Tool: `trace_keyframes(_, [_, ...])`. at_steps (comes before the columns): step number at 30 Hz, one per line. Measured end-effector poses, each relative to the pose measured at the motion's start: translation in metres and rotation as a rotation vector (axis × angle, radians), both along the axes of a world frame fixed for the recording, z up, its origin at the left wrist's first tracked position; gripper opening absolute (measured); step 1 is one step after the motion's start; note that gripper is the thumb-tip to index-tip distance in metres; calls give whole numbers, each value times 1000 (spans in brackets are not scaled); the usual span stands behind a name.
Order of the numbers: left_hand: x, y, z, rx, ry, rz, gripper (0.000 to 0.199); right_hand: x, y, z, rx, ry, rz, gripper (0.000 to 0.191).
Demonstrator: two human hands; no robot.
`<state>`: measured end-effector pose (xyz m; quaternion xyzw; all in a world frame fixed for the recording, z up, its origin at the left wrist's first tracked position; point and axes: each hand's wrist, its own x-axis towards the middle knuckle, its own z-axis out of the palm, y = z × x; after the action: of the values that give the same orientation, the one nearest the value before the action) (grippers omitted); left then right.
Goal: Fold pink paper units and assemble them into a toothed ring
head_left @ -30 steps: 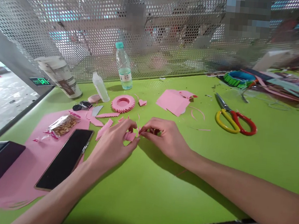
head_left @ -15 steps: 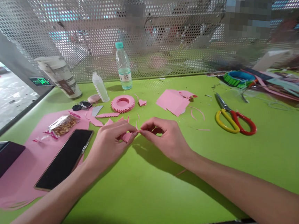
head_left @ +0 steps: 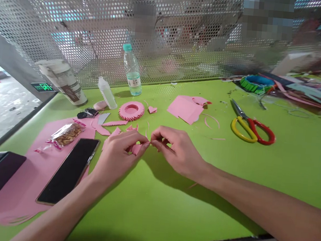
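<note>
Hands: the left hand (head_left: 119,158) and the right hand (head_left: 178,154) are together, their fingertips pinching a thin pink paper strip (head_left: 147,143) between them.

Task's thing: the strip sits mid-bench, and a notched pink paper scrap (head_left: 136,148) lies under the left fingers.

Change: the hands stay closed on the strip, with little shifted (any fine creasing is too small to tell).

Near left: a smartphone (head_left: 67,171) lies on a pink paper sheet (head_left: 39,185) on the green bench (head_left: 169,207).

Containers: a clear plastic packet (head_left: 66,134) on that sheet holds brown pieces, perhaps nuts. Beyond it stand a water bottle (head_left: 132,71), part full with a teal cap, a small plastic bottle (head_left: 106,92) and a lidded paper cup (head_left: 62,82), contents hidden.

Far: a pink toothed paper ring (head_left: 131,111), red-and-yellow-handled scissors (head_left: 252,130), and a perforated metal screen (head_left: 101,29) behind.
</note>
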<state>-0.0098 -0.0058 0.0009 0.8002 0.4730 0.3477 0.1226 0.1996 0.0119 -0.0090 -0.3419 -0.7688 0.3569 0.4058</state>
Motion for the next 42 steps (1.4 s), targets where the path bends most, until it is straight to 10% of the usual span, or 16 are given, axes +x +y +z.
trace_keyframes(8, [-2,2,-1,-88,-37,-17,15,-1,18,-12,-816,383,185,31])
trace_keyframes(17, [-2,2,-3,-132,-39,-77,11,2,21,-11,-1081,560,241,28])
trace_keyframes(23, [-3,6,-4,-335,-74,89,43,1,22,-12,-1008,708,160,22])
trace_keyframes(42, [-1,-2,1,-102,25,-86,18,-3,-7,4,-197,361,-55,3])
